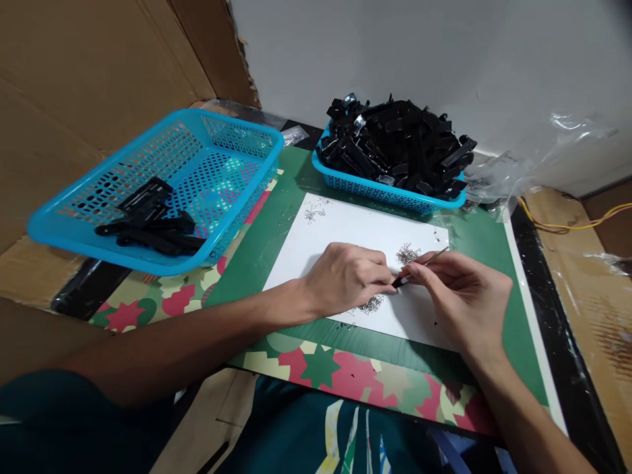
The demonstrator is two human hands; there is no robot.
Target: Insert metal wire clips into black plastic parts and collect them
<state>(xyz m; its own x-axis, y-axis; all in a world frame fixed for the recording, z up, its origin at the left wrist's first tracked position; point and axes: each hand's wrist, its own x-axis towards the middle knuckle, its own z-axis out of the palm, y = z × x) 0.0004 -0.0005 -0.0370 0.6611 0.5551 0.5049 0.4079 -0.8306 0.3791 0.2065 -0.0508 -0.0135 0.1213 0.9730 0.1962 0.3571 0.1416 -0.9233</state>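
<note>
My left hand (348, 280) is closed over a small black plastic part (397, 281), most of it hidden under the fingers. My right hand (459, 289) pinches a thin metal tool (437, 255), like a slim rod or tweezers, whose back end sticks up past the fingers. Both sets of fingertips meet at the black part, just above a white sheet (415, 329). Right behind them lies a pile of tiny bent wire springs (407, 253). Another pile of springs (371, 303) sits partly under my left hand, and looser ones (315, 210) are scattered at the sheet's far left corner.
At the left, a blue basket (241, 197) holds several black plastic parts (153, 224). A second blue basket (375, 189) behind the sheet is heaped with black parts (399, 145). Clear plastic bags (498, 174) and a yellow cable (557, 227) lie to the right. Cardboard stands left.
</note>
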